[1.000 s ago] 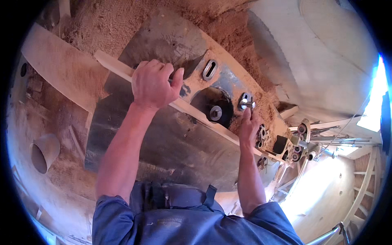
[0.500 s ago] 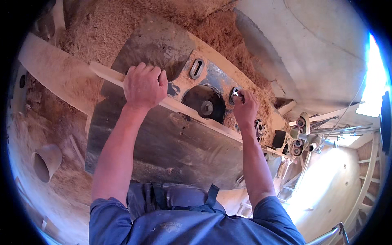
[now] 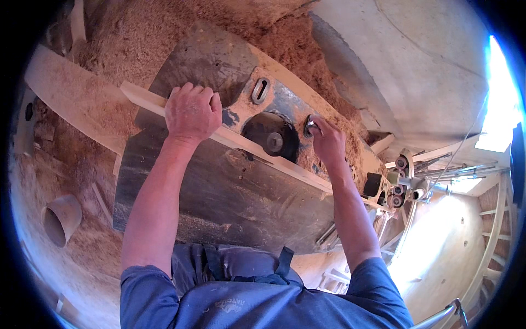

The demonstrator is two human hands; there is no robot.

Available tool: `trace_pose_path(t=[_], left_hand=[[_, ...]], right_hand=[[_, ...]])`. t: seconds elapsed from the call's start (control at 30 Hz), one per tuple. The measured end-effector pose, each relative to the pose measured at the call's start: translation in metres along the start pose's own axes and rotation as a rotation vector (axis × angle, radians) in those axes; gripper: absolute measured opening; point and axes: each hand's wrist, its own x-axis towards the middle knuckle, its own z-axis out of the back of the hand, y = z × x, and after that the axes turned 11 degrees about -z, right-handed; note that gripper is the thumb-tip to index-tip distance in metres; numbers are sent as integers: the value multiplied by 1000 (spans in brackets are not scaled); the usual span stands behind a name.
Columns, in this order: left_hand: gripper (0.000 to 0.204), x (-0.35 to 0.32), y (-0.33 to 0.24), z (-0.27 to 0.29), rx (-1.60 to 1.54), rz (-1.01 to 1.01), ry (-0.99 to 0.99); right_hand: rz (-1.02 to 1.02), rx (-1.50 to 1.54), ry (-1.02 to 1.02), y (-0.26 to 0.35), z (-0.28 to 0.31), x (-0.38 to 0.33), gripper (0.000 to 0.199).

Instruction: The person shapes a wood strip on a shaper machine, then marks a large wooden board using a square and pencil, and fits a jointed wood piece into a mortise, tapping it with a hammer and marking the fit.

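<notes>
At the left side, a pipe piece (image 3: 61, 220) lies on a dusty surface, well apart from the hands. To the right of it, the left hand (image 3: 192, 112) is placed on the long wooden strip (image 3: 241, 143), which lies slanting across the dark metal table (image 3: 219, 197). Its fingers are folded down closely over the strip, and their tips are hidden. Beyond the strip there is an oblong slotted fitting (image 3: 260, 91), and next to it a round opening (image 3: 255, 130) with a bolt head (image 3: 274, 143) inside. Just beside this opening, the right hand (image 3: 330, 143) has its thumb and fingers pinched around a small shiny knob (image 3: 312, 124), which is partly covered. Farther right, some rollers (image 3: 398, 191) stand near metal rods (image 3: 438, 169).
</notes>
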Motion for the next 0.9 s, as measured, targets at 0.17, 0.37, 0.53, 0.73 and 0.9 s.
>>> trace_pose_path(t=[0.17, 0.37, 0.53, 0.73, 0.9], left_hand=[[24, -1, 2, 5, 21, 36, 50], [25, 5, -8, 2, 59, 37, 122], [32, -14, 9, -37, 159, -29, 216], [41, 4, 64, -50, -97, 104, 534], [46, -65, 18, -10, 169, -104, 200]], right_hand=[[-129, -55, -205, 8, -8, -26, 55], [-437, 7, -91, -98, -19, -145, 42], [-300, -238, -227, -134, -63, -187, 24], [-452, -46, -173, -115, -82, -173, 23], [-646, 163, -629, -137, -58, -249, 36]])
